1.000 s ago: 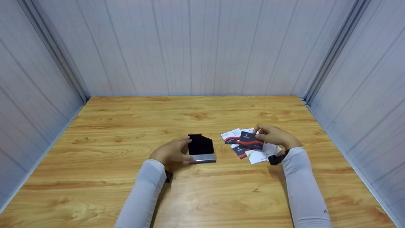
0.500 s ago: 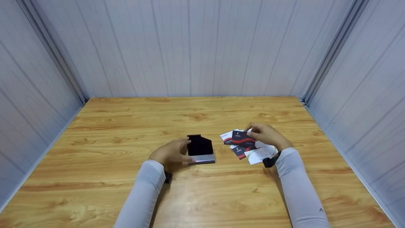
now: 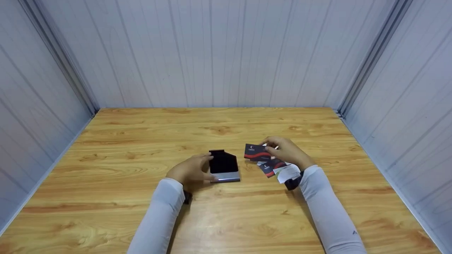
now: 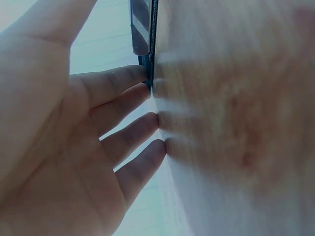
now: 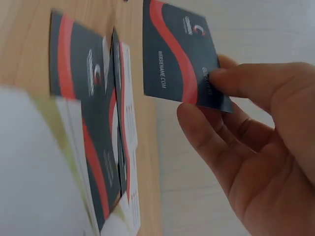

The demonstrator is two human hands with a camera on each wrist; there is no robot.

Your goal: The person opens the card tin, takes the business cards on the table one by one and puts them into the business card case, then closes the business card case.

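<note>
In the head view, a business card case (image 3: pixel 224 165) lies on the table, dark inside with a silver strip along its near edge. My left hand (image 3: pixel 192 170) rests at its left side, thumb by the silver strip and fingertips by the far corner. The left wrist view shows the fingers extended, fingertips meeting the table and the case (image 4: pixel 141 29). Between thumb and fingers, my right hand (image 3: pixel 289 152) pinches a black business card (image 3: pixel 255 151) with a red wave. This card (image 5: pixel 179 54) is raised off the table in the right wrist view.
Below and beside my right hand lies a loose pile of business cards, among them a black-and-red card (image 3: pixel 267 168) and a white card (image 3: pixel 287 173). Pale panel walls (image 3: pixel 226 53) enclose the wooden table (image 3: pixel 226 218) at the back and sides.
My right hand has carried the black card leftward off the pile, towards the case. My left hand and the case have stayed in place.
</note>
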